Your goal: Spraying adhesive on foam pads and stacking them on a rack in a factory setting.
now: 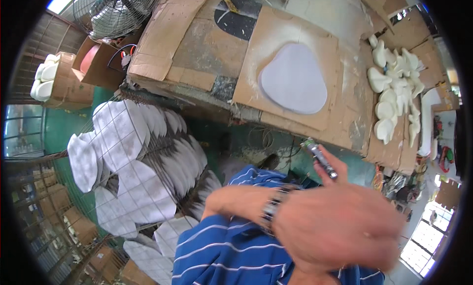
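Note:
My left hand (340, 226), with a metal-banded watch (273, 208) on its wrist, crosses in front of my body close to the view, its back turned up. It is smeared by motion, its fingers are hidden, and it covers part of my right arm. Beyond it, the fingers of my right hand (337, 167) are wrapped round a small metal spray gun (320, 159), mostly hidden at its lower end. On the table past both hands, a white rounded-triangular foam pad (295, 78) lies flat on a cardboard sheet (251, 90); neither hand touches it.
At left, a wire rack (148, 149) holds rows of white pads (118, 132). Cream moulded pieces (394, 88) are heaped on the table's right side. A large fan (116, 11) and an open carton (101, 63) stand at the far left. Cardboard covers the worktable (197, 43).

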`<state>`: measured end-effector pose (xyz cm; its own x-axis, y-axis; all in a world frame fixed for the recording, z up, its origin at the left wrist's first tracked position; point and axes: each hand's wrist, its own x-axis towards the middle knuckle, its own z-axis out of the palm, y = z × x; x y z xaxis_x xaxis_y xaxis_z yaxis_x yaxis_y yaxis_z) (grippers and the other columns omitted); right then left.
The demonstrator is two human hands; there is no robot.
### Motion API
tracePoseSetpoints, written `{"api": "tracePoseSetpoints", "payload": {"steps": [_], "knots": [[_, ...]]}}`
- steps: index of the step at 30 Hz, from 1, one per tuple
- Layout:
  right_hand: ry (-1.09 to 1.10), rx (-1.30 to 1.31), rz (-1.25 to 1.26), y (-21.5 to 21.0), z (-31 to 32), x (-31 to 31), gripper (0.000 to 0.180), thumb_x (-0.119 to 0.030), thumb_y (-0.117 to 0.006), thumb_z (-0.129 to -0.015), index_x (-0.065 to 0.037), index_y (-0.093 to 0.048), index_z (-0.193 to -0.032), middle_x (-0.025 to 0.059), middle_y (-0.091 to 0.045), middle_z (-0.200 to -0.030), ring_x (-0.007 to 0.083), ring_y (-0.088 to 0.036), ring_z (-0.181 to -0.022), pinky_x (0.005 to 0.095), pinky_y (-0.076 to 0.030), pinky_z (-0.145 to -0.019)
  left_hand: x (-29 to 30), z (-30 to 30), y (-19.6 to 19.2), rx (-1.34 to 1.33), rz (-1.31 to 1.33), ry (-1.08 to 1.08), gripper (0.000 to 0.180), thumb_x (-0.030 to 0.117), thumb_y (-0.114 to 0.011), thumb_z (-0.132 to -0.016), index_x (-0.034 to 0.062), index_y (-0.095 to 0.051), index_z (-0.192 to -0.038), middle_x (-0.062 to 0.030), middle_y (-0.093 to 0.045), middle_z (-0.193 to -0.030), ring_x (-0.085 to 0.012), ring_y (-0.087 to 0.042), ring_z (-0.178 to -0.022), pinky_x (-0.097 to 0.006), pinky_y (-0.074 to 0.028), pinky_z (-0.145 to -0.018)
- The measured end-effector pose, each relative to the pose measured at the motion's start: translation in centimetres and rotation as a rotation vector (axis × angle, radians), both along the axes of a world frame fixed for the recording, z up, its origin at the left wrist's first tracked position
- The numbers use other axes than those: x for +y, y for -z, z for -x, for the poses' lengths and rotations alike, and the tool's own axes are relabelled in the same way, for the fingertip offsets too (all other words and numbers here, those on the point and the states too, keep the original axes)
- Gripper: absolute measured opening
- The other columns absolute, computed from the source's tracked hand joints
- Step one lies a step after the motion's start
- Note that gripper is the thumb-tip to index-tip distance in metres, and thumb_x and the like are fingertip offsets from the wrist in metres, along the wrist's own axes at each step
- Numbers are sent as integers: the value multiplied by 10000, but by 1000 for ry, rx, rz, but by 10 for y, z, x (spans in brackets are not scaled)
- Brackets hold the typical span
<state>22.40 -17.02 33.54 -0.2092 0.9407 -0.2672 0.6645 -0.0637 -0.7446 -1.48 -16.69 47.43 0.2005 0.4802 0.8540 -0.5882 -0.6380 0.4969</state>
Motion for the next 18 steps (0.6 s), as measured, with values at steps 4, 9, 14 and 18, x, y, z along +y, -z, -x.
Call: {"api": "tracePoseSetpoints", "payload": {"steps": [4, 9, 14, 18], "knots": [[29, 76, -144, -29, -70, -5, 529, 4, -731, -858, -23, -623, -1376, 138, -731, -1049, 196, -683, -898, 305, -529, -839, 15, -61, -32, -59, -144, 261, 240, 228, -512, -1025, 41, -656, -1073, -114, -609, -943, -308, -620, -784, -420, -490, -662], [111, 98, -217, -60, -114, -14, 554, 31, -748, -823, -19, -624, -1360, 187, -722, -1101, 288, -710, -944, 331, -532, -860, 6, -83, 43, -1, -97, 459, 200, 173, -597, -972, 7, -609, -862, -207, -635, -939, -366, -670, -869, -534, -580, -788], [145, 100, -368, -79, -130, -16, 596, 77, -738, -800, -22, -611, -1374, 182, -709, -1068, 292, -702, -904, 329, -534, -800, -14, -33, 266, 683, 980, -630, 210, -34, -586, -848, 12, -605, -1052, -110, -656, -983, -225, -658, -860, -378, -562, -830], [148, 123, -374, -81, -138, -20, 610, 79, -743, -791, -24, -609, -1377, 188, -706, -1058, 313, -703, -897, 333, -540, -781, -85, 35, 466, 1477, 825, -998, 326, 24, -580, -839, 60, -644, -1157, -85, -695, -920, -207, -682, -839, -328, -562, -739]]}}
